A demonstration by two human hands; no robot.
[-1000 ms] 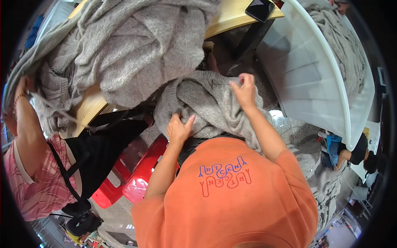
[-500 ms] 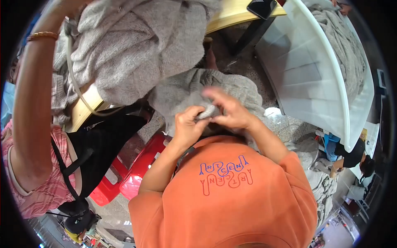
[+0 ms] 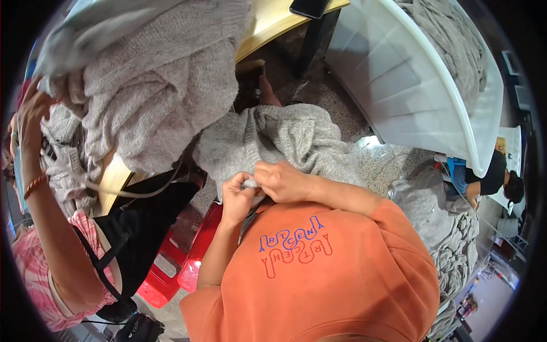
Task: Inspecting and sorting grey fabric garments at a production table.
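A grey-beige knitted sweater lies bunched over my lap, in folds away from my body. Close to my chest, my left hand pinches a small gathered bit of its edge. Right beside it, my right hand is closed on the same knit, its knuckles nearly touching the left fingers. The exact spot between the fingertips is mostly hidden by the hands.
A heap of similar knitwear covers the wooden table, where a dark phone lies. At left is a co-worker's arm. A white bin holds knitwear at right; a red stool stands left.
My right hand has come down from a raised, spread pose and closed on the knit beside my left. The co-worker's arm has lowered, and a piece of knitwear moves over the heap.
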